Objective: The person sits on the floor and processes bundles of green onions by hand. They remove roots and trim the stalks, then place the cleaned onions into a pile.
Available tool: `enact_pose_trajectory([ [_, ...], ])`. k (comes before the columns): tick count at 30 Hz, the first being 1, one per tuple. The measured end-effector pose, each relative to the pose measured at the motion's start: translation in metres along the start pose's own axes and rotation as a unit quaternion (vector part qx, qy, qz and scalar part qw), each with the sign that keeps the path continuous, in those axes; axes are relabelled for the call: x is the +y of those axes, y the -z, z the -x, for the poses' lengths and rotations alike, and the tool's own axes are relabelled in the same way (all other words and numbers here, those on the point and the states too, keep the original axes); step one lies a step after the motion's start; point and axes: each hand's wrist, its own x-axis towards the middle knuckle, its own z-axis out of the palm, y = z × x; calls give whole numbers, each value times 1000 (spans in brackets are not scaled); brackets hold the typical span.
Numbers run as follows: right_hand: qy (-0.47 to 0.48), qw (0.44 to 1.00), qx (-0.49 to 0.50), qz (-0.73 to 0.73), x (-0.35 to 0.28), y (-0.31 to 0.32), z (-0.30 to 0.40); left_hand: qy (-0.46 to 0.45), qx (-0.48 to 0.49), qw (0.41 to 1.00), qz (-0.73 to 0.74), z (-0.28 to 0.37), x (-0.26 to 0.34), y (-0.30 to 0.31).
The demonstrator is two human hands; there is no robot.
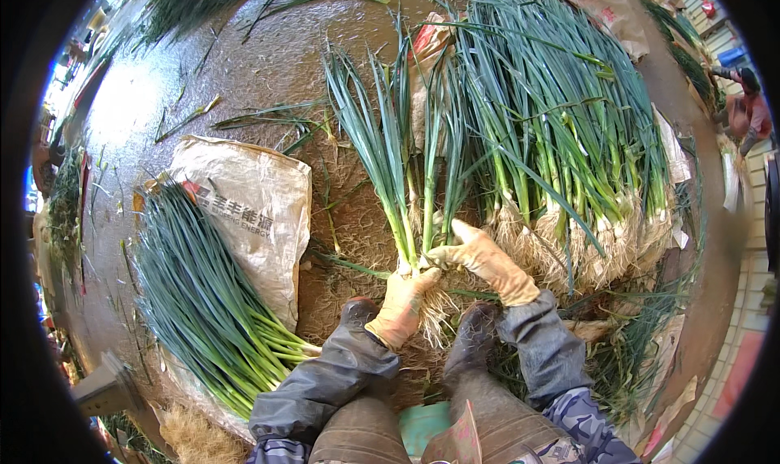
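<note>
My left hand (pixel 403 302), in a tan work glove, is closed around the lower white stems of a few green onions (pixel 396 211); their pale roots hang below the fist. Close by on the right, my right hand (pixel 487 260), gloved too, has its thumb and fingers at the base of these stems; whether it pinches one cannot be told. To the right lies a thick heap of green onions (pixel 548 116) with shaggy, dirty roots towards me. At the lower left, a pile of green onions (pixel 213 287) with smooth pale ends rests partly on a woven sack.
The printed woven sack (pixel 256 190) lies flat at left. Loose leaves (pixel 268 116) are strewn over the wet floor (pixel 268 55). Cut roots (pixel 189 433) form a heap at the lower left, near a grey object (pixel 106 385). A person (pixel 746 107) is at the far right.
</note>
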Motion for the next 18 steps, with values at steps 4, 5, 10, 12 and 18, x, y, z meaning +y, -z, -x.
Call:
enact_pose_trajectory([
  [4,72,990,46,116,10,-29,-7,-32,-9,999,-38,9,17,6],
  [5,112,964,103,217,19,-38,-4,-34,-14,998,-53,12,21,8],
  [10,387,740,259,486,27,-48,10,-33,1,999,4,25,27,-8],
  [12,368,730,229,528,33,-51,20,-12,11,1000,25,24,30,1],
  [18,159,967,109,-166,19,-24,101,-17,40,993,111,22,51,8],
])
